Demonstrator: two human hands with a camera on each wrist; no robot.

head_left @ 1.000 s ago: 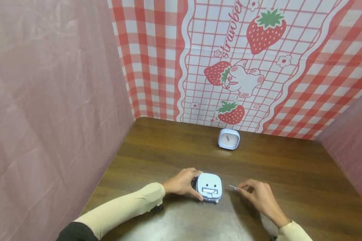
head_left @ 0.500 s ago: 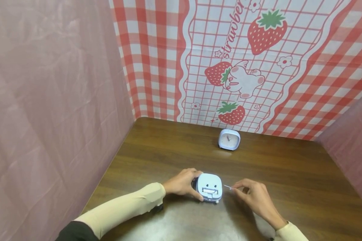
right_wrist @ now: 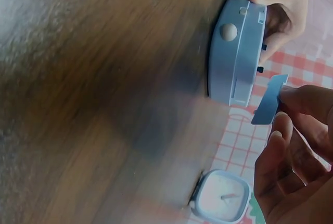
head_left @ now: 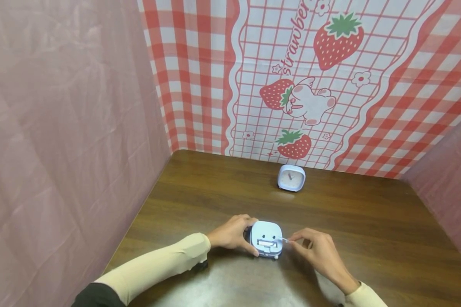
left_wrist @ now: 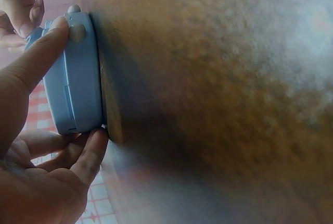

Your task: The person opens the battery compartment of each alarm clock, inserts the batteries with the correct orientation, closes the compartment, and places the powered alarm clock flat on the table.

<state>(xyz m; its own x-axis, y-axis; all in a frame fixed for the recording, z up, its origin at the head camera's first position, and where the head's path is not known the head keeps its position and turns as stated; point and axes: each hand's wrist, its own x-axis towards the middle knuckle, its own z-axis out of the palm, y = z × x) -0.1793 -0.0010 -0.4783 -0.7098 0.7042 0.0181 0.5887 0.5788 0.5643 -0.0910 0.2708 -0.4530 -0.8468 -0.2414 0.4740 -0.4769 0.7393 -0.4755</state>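
Note:
A light blue alarm clock (head_left: 266,230) lies face down on the table, with two black knobs on its back. Something white shows in its open battery compartment (head_left: 267,244). My left hand (head_left: 232,232) grips the clock from the left, thumb on the near side and fingers at the far side. In the right wrist view, my right hand (right_wrist: 296,146) pinches a thin light blue battery cover (right_wrist: 269,101) between thumb and fingers. In that view the cover is held up beside the clock's back. From the head view, the cover's tip overlaps the clock's right edge.
A second, pale blue clock (head_left: 291,178) stands upright at the back of the wooden table (head_left: 199,183). Behind it hangs a red checked strawberry cloth (head_left: 199,85). Pink cloth (head_left: 73,128) walls both sides.
My right hand has moved left with the battery cover, bringing it from apart from the clock to its right edge. My left hand and the clock have stayed in place.

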